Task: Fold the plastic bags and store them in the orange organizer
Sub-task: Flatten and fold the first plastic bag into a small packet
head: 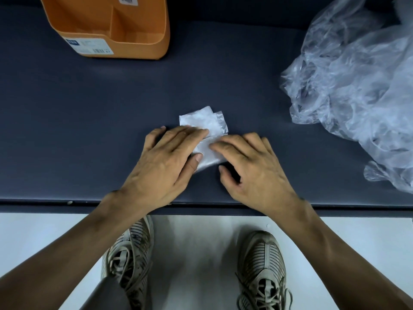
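Note:
A small folded clear plastic bag [204,121] lies flat on the dark table [89,119], a little in front of centre. My left hand [166,161] presses on the bag's left part with straight fingers, thumb touching its near edge. My right hand [250,163] lies on the bag's near right part, fingers flat and pointing left. The bag's far end sticks out beyond both hands. The orange organizer [125,39] stands at the far left, with a divider inside; the compartments that I see hold no bags.
A large heap of crumpled clear plastic bags [357,90] covers the right side of the table. The table's front edge [67,203] runs below my wrists. Below it are the white floor and my two shoes.

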The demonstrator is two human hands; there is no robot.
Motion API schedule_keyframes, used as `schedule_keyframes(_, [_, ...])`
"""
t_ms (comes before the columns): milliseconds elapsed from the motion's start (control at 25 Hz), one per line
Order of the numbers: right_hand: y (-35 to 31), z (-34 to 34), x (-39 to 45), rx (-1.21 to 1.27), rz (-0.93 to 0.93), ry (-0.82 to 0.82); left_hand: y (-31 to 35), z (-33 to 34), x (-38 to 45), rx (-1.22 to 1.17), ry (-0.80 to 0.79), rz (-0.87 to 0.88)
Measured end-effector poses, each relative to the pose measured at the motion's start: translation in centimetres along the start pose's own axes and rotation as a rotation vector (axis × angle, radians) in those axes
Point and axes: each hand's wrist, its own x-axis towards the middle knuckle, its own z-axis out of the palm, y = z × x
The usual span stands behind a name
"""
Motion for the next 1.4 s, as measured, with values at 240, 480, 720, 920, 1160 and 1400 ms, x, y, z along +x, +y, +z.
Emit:
schedule_keyframes(240, [-0.2, -0.1, 0.5, -0.095, -0.053, -0.002, -0.4, 0.2, -0.2, 0.080, -0.036, 0.052])
schedule_keyframes(480, [-0.8, -0.4, 1.1, -0.122, -0.106, -0.044, -0.3, 0.4, -0.1, 0.052, 0.019, 0.071])
schedule_keyframes(720, [-0.6, -0.4, 1.4, -0.061, -0.063, -0.016, -0.2, 0.1, 0.2, 0.067, 0.089, 0.096])
schedule_keyframes(920, [-1.2, -1.5, 1.4, 0.001, -0.004, 0.082, 0.2, -0.3, 0.5, 0.000, 0.141, 0.063])
schedule_keyframes(1160, [-0.2, -0.9, 2.1, 0.284, 0.282, 0.008, 0.6, -1.2, 1.3, -0.349, 0.105, -0.220])
schedule_keyframes(1400, [0.2, -1.3, 3.2, 0.604, 0.510, -0.081, 0.7, -1.8, 3.1, -0.533, 0.041, -0.480])
